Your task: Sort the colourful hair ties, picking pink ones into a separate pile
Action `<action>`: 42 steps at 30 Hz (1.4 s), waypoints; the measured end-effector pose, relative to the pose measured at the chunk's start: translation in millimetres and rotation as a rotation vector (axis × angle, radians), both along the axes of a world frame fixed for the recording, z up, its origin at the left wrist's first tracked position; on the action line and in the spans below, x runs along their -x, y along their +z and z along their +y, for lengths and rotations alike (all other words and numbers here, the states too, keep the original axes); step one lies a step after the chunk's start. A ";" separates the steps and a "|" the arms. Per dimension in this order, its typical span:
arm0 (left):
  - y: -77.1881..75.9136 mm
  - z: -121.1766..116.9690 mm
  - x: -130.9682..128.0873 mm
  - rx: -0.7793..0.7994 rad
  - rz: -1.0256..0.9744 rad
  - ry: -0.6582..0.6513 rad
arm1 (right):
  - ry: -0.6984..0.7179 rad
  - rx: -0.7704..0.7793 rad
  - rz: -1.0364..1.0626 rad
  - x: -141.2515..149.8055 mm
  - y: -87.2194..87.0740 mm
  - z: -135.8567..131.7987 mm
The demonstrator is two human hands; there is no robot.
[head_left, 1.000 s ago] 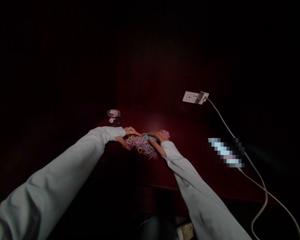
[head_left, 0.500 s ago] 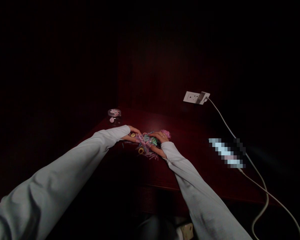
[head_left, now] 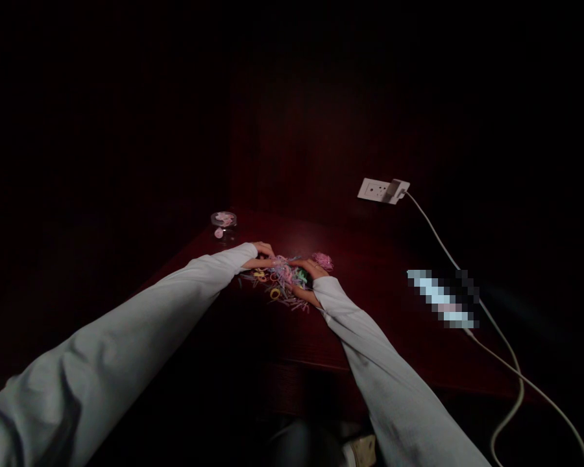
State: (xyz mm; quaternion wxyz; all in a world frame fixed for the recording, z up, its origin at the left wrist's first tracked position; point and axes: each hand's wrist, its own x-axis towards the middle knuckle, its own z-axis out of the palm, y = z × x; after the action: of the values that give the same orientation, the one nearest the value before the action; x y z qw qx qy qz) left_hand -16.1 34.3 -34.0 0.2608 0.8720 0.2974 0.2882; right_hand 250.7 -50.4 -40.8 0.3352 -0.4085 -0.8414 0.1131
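Note:
A loose pile of small coloured hair ties (head_left: 285,275), in pink, purple, green and yellow, lies on the dark red table. My left hand (head_left: 261,253) is at the pile's far left side, thumb and fingertips drawn together on some pink and purple bands. From the right, my right hand (head_left: 313,269) spreads over the pile, its thumb apart from the fingers, with green bands under the palm. A yellow hair tie (head_left: 275,294) lies at the near edge. Behind my right hand sits a pink bunch (head_left: 322,261). The fingertips are small and dim.
A clear round jar (head_left: 224,227) with pink pieces inside stands at the back left of the table (head_left: 379,311). On the wall, a charger is plugged into a white socket (head_left: 374,190). Its white cable (head_left: 511,353) runs down the right side near a blurred-out bright screen (head_left: 440,298).
My left hand has lifted slightly, and its thumb has come nearer its fingers. Yellow and orange bands beneath it show more. My right hand has shifted only a little over the pile.

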 end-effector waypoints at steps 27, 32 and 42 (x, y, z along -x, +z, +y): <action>5.2 -10.6 -1.5 -0.164 0.036 0.074 | -0.024 -0.161 -0.011 -0.6 9.8 -4.9; 2.7 -7.8 -2.5 -0.144 -0.030 0.041 | -0.035 -0.165 0.001 -0.9 11.5 -7.3; 10.5 -11.4 -1.9 -0.180 -0.101 0.027 | -0.129 -0.185 0.124 -6.5 3.8 6.5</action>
State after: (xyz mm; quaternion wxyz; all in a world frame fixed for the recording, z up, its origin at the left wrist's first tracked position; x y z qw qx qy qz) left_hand -14.2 22.9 -23.5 0.1922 0.8722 0.2687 0.3608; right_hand 257.2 -43.9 -37.0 0.4294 -0.4215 -0.7978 0.0384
